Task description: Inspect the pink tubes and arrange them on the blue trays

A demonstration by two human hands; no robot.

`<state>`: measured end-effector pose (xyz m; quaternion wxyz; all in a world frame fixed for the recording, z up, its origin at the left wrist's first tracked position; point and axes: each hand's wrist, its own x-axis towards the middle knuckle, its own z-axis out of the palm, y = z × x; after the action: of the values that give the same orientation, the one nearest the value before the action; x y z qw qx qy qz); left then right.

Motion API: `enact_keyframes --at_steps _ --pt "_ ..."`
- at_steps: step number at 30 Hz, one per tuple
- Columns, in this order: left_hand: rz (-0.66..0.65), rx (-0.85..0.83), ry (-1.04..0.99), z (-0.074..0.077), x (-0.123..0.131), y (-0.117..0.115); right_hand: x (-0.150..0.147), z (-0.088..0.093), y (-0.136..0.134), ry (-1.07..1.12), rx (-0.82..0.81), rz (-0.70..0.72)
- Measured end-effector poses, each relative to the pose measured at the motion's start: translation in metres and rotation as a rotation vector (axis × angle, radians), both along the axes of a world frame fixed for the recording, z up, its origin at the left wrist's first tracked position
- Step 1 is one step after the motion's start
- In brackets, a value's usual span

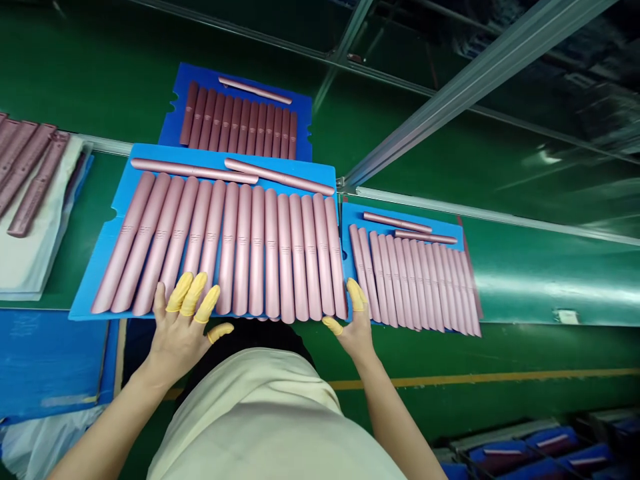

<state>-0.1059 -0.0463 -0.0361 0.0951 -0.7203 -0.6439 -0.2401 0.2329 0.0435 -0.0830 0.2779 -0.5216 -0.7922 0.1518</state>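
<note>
A blue tray (118,207) sits in front of me, filled with a row of several pink tubes (260,250); two more tubes lie across its far end. My left hand (183,327), with yellow finger cots, lies with fingers spread on the tray's near edge and the tubes' ends. My right hand (354,323), also in yellow cots, grips the tray's near right corner, thumb on top, other fingers hidden under it.
A second blue tray (353,217) of pink tubes lies to the right on the green conveyor belt (525,273). A third tray (173,113) lies farther back. More pink parts rest on white sheets (30,247) at left. Blue boards (45,360) stack at lower left.
</note>
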Motion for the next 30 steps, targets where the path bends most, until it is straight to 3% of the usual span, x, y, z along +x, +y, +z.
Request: enact_keyframes --at_steps 6,15,23,30 --pt "-0.018 -0.035 0.019 0.008 0.015 0.009 -0.002 0.007 0.01 -0.015 0.071 0.06" --pt "-0.263 -0.16 -0.008 0.009 0.089 0.032 0.003 0.012 0.016 -0.022 0.08 0.152" --pt "-0.161 -0.261 0.037 0.012 0.094 0.049 -0.001 0.014 0.025 -0.095 0.132 0.181" --pt "-0.298 -0.269 0.076 0.017 0.116 0.062 0.001 0.022 0.037 -0.185 0.086 0.24"
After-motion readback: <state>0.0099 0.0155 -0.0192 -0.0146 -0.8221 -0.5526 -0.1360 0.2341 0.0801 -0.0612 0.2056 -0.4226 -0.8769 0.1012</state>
